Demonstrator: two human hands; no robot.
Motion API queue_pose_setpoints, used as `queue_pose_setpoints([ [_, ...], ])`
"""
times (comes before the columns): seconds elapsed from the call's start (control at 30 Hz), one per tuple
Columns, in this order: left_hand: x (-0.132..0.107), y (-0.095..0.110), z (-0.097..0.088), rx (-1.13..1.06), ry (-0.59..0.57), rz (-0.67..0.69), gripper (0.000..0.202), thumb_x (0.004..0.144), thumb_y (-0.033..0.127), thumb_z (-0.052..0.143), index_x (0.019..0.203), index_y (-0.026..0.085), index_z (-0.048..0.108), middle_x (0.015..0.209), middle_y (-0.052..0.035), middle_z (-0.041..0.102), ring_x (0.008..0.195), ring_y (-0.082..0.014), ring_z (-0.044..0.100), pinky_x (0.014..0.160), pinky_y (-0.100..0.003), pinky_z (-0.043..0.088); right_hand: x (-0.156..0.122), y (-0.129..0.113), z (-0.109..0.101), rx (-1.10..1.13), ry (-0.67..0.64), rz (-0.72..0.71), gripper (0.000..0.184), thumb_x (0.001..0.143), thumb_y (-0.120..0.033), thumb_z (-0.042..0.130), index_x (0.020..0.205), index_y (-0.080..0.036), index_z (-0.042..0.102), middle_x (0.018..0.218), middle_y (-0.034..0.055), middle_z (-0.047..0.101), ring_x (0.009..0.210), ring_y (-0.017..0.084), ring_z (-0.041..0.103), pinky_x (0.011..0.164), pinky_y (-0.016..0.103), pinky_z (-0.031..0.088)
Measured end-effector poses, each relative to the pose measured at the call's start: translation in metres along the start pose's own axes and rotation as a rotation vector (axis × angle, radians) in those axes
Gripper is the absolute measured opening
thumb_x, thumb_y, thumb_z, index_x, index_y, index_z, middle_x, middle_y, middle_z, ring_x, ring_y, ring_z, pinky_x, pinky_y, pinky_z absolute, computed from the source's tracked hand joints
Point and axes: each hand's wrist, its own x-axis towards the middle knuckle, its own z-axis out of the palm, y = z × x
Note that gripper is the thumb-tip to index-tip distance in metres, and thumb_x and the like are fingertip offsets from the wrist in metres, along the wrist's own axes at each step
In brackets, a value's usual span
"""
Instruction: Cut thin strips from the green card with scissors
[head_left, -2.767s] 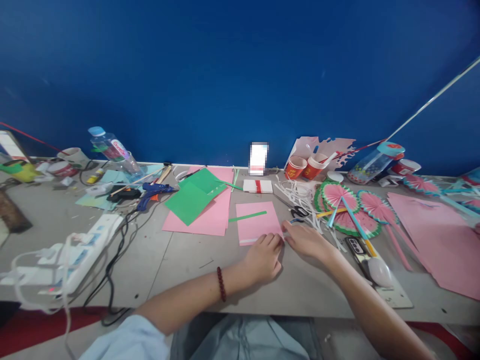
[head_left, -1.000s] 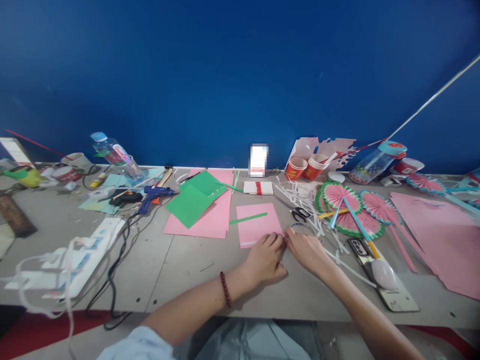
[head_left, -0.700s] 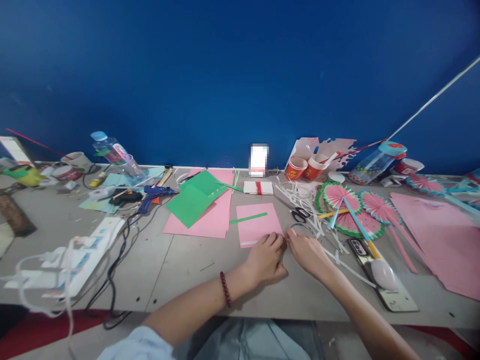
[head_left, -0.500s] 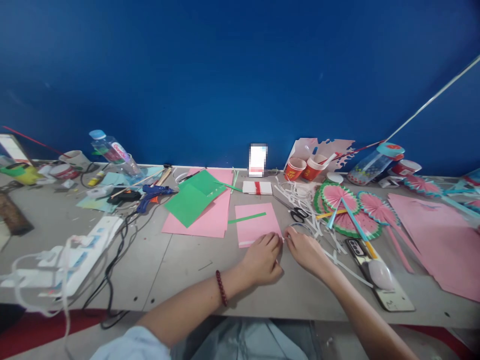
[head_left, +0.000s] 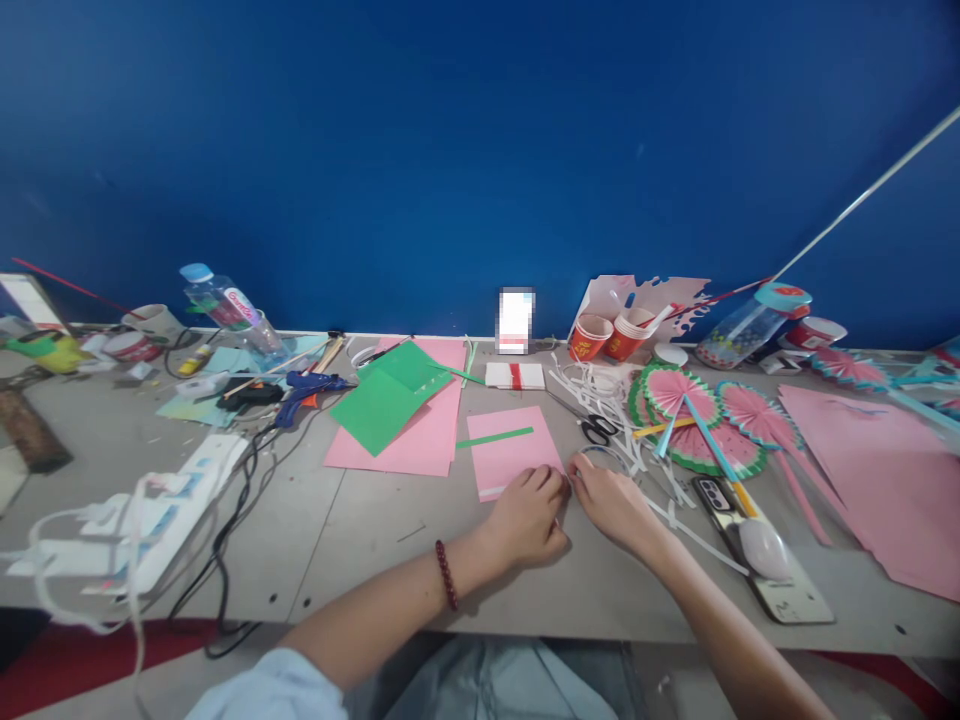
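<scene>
A small pink paper sheet (head_left: 506,465) lies flat on the desk, with a whitish strip (head_left: 491,492) along its near edge. Across its far part rests a thin green paper strip (head_left: 495,437), reaching past the sheet's left side. My left hand (head_left: 531,515), below a dark red bead bracelet (head_left: 445,575), presses curled fingers on the sheet's near right corner. Close beside it, my right hand (head_left: 606,497) is pinched at that corner; what its fingertips hold is too small to make out. Black-handled scissors (head_left: 598,430) lie just beyond the right hand.
Green paper (head_left: 390,395) overlaps larger pink sheets (head_left: 431,455) to the left, near a blue glue gun (head_left: 309,393) and power strip (head_left: 180,510). To the right are white paper strips (head_left: 592,385), watermelon paper fans (head_left: 679,395), a phone (head_left: 780,575) and more pink paper (head_left: 885,490).
The small pink sheet has turned slightly, its near left corner shifting toward me. Both hands stay close together at its near right corner, almost unmoved.
</scene>
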Motion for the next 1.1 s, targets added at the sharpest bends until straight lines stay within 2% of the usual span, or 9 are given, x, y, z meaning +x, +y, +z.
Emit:
queue_pose_setpoints([
  [0.27,0.002,0.002,0.003,0.113,-0.030,0.012,0.048,0.079,0.034,0.046,0.117,0.006,0.051,0.116,-0.0157,0.052,0.108,-0.0284,0.042,0.093,-0.039,0.039,-0.004,-0.002,-0.005,0.005,-0.022,-0.001,0.022,0.096,-0.024,0.030,0.105,-0.018,0.050,0.086,0.0087,0.069,0.077,0.023,0.068,0.057,0.027,0.031],
  [0.47,0.002,0.002,0.003,0.130,-0.017,0.013,0.050,0.079,0.036,0.047,0.117,0.005,0.052,0.117,-0.0152,0.051,0.107,-0.0286,0.043,0.094,-0.037,0.039,-0.006,0.005,0.001,0.060,0.006,-0.027,0.023,0.096,-0.025,0.028,0.103,-0.019,0.049,0.083,0.0075,0.068,0.072,0.021,0.066,0.057,0.027,0.032],
  [0.6,0.001,0.003,0.001,0.110,-0.021,0.010,0.046,0.077,0.034,0.048,0.114,0.005,0.053,0.116,-0.0160,0.051,0.105,-0.0287,0.045,0.093,-0.038,0.040,-0.009,0.018,0.002,0.297,0.147,-0.032,0.021,0.095,-0.027,0.027,0.099,-0.020,0.046,0.085,0.0055,0.064,0.072,0.019,0.062,0.063,0.027,0.037],
  [0.7,-0.001,0.001,0.000,0.034,0.014,0.011,0.046,0.077,0.030,0.049,0.116,0.006,0.052,0.116,-0.0154,0.052,0.109,-0.0284,0.045,0.096,-0.039,0.039,-0.011,0.027,-0.001,0.524,0.235,-0.044,0.019,0.094,-0.033,0.030,0.098,-0.021,0.043,0.075,0.0016,0.058,0.065,0.017,0.056,0.064,0.026,0.040],
  [0.8,-0.004,-0.002,0.002,-0.051,0.067,0.004,0.049,0.076,0.026,0.048,0.121,0.007,0.048,0.118,-0.0148,0.053,0.114,-0.0280,0.044,0.101,-0.039,0.037,-0.012,0.030,-0.005,0.746,0.211,-0.065,0.022,0.093,-0.039,0.033,0.104,-0.021,0.040,0.065,-0.0027,0.050,0.058,0.015,0.049,0.059,0.025,0.039],
  [1.1,-0.005,-0.006,0.006,-0.202,0.120,-0.010,0.052,0.076,0.021,0.048,0.127,0.012,0.042,0.117,-0.0150,0.054,0.115,-0.0282,0.047,0.097,-0.044,0.042,-0.012,0.020,-0.008,1.183,0.094,-0.085,0.034,0.088,-0.045,0.044,0.113,-0.022,0.039,0.063,-0.0060,0.047,0.046,0.008,0.033,0.045,0.020,0.027],
])
